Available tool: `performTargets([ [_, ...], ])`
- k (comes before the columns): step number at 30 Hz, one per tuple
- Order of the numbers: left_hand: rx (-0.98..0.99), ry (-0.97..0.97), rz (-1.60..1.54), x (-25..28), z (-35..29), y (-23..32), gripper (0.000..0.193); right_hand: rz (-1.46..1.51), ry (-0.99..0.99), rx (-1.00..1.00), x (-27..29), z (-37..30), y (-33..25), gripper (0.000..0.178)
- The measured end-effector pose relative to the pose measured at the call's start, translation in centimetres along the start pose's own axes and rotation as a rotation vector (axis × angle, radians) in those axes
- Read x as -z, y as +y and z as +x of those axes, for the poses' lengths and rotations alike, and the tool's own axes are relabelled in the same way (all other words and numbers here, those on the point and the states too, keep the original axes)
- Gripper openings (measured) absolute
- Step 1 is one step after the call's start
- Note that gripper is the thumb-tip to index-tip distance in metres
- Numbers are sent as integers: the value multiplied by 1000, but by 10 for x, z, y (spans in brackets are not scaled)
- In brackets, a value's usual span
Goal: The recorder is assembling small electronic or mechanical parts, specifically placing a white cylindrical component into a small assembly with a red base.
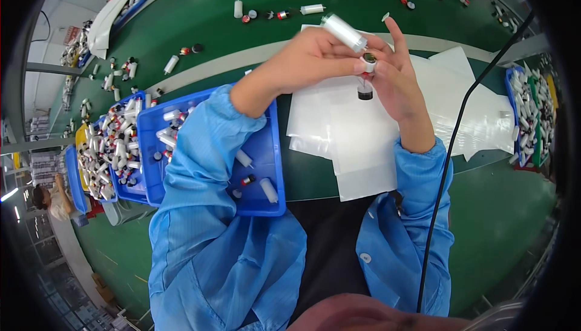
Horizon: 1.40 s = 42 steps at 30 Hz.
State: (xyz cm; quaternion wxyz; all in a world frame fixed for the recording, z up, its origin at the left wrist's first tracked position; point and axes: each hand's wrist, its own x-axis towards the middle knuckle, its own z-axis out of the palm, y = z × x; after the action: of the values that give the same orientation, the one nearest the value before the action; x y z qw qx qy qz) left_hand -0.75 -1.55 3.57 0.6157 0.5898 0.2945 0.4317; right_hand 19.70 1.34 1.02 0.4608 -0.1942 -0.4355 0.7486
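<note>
Both of my hands meet above the white sheets, fingers closed around small parts. My left hand [299,61] grips a white plastic cylinder [344,33], tilted with its lower end toward the right hand. Between the left thumb and my right hand [398,89] is a small round part [368,62] with a white and red body. A short black cap [365,93] hangs just under it, seemingly on thin wires. The right index finger points up, with a small white piece [385,17] at its tip. Where the fingers overlap, the exact grip is hidden.
A blue tray [279,167] with loose cylinders stands under my left arm; fuller trays [112,149] lie further left. White sheets [363,149] cover the middle. Loose parts [312,9] dot the green far surface. A black cable [451,155] crosses at right, near more filled trays [525,119].
</note>
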Motion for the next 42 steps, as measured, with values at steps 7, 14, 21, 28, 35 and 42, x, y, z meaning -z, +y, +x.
performTargets([
  [7,24,742,1051,197,-81,62,40,-445,317,354,8,11,22,26],
  [14,613,842,1772,262,-95,7,51,-889,251,563,4,1,19,9],
  [21,743,642,1114,249,-31,-19,53,-1036,187,652,8,-1,21,19],
  [28,56,639,334,134,-9,12,43,-1067,133,790,1,-3,19,43],
  [35,69,457,-494,-1,23,5,41,-888,121,776,-8,-2,30,61],
  [42,185,317,-717,-12,20,-20,41,-665,132,506,4,2,43,53],
])
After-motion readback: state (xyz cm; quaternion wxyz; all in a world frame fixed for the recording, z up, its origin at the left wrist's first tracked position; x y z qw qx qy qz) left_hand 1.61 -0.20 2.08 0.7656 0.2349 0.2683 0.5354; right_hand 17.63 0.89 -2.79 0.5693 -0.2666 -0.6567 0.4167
